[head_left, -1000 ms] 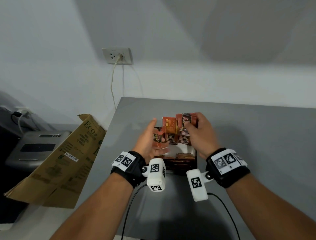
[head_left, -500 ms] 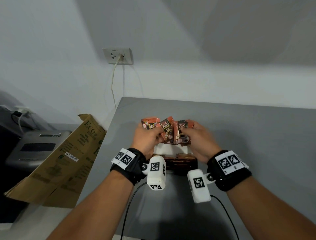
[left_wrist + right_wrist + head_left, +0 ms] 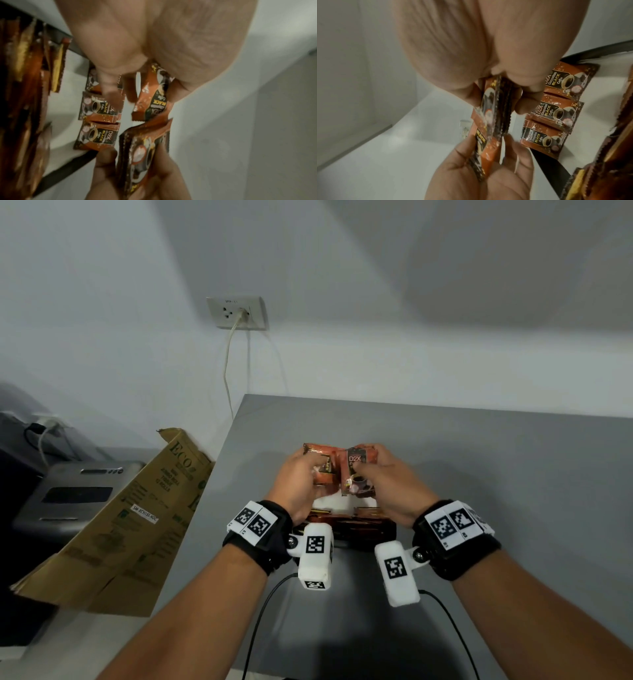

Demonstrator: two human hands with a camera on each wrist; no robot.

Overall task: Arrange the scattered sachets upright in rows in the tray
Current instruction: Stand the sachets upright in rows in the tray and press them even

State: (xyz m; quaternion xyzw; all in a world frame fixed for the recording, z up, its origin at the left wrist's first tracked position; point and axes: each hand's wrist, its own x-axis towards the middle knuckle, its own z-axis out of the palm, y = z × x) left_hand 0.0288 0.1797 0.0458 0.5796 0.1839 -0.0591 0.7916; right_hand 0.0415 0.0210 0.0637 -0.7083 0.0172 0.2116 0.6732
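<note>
D2X coffee sachets (image 3: 356,474), fanned apart above the tray (image 3: 363,530) a moment ago, now meet as one stack pinched by our left hand (image 3: 301,484) and right hand (image 3: 390,484), ready for rowing.

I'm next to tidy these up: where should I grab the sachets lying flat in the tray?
Pinch one flat sachet by a crimped short edge, coming straight down from above. They lie face up, overlapping on the tray floor, so a lifted edge is probably the only part fingers can get under.
</note>
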